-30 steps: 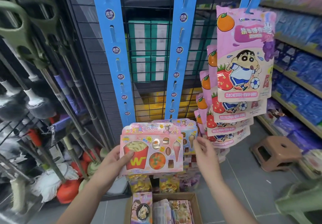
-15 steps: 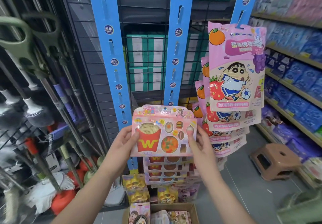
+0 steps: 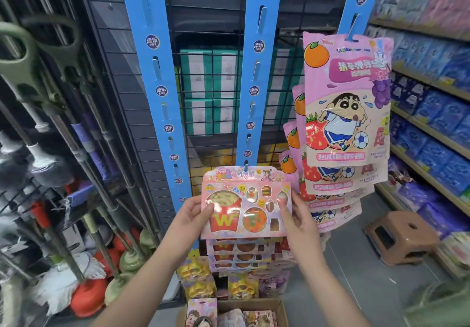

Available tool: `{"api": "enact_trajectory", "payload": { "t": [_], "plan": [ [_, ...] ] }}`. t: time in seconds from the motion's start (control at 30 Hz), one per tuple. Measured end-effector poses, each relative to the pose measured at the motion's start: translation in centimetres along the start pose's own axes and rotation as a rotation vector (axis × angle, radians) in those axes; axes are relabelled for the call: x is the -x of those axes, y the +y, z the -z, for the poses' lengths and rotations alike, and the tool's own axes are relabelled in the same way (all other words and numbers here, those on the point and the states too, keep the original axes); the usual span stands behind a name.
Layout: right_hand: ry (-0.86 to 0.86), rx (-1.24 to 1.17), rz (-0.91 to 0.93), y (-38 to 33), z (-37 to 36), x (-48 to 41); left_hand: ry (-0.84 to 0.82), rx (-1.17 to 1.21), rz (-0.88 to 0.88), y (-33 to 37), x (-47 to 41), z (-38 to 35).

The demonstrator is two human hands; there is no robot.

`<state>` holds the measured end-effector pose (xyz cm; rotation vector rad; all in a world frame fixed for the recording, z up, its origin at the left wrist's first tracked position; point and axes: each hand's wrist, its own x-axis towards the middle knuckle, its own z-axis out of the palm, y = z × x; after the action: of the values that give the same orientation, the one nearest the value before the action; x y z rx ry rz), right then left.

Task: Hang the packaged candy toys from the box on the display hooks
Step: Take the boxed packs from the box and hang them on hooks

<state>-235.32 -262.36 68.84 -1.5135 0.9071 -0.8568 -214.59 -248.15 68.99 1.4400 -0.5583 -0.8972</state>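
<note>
Since a second ago we raise the candy toy pack [image 3: 245, 209] from low over the box [image 3: 282, 309] to the lower end of the middle blue strip [image 3: 255, 72], its top edge at a hook, just above the hung packs [image 3: 239, 253]. Our left hand [image 3: 189, 221] pinches the left edge, thumb in front, and our right hand [image 3: 298, 221] pinches the right edge; several packs hang, more wait in the box, and the upper slots are bare. Readable: a red "W" on the fries carton and "添乐" on the strip's round stickers.
</note>
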Motion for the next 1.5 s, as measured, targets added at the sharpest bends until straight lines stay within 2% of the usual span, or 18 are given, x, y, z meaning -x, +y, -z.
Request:
{"api": "enact_trajectory", "payload": {
  "t": [0.13,0.27,0.33,0.53,0.63,0.73,0.87,1.0,1.2,1.5],
  "plan": [
    [-0.002,0.028,-0.010,0.7,0.2,-0.4,0.015,-0.063,0.001,-0.6,0.0,0.1],
    [0.017,0.084,-0.015,1.6,0.4,-0.6,0.096,-0.429,-0.097,-1.2,-0.1,0.0],
    [0.021,0.113,-0.010,1.6,0.3,-0.6,0.110,-0.528,-0.135,-1.4,-0.5,0.0],
    [0.012,0.290,0.036,2.7,0.5,-0.3,0.069,-0.819,-0.163,-1.2,-0.5,0.7],
    [-0.019,0.490,0.053,3.8,1.2,0.5,0.062,-0.954,-0.114,-2.2,0.4,1.1],
    [-0.132,0.715,0.014,5.6,2.1,1.8,0.025,-1.143,-0.061,-4.3,1.6,1.5],
    [-0.366,0.987,-0.001,8.2,2.9,4.0,-0.080,-1.363,-0.003,-7.8,3.2,1.1],
    [-0.540,1.128,0.038,10.2,3.0,6.4,-0.201,-1.539,0.065,-11.2,5.2,-0.1],
    [-0.675,1.200,0.026,13.3,2.9,9.3,-0.327,-1.619,0.196,-15.8,7.9,-1.0],
    [-0.653,1.197,-0.085,15.4,1.8,11.7,-0.406,-1.622,0.227,-18.4,9.0,0.1]
  ]
}}
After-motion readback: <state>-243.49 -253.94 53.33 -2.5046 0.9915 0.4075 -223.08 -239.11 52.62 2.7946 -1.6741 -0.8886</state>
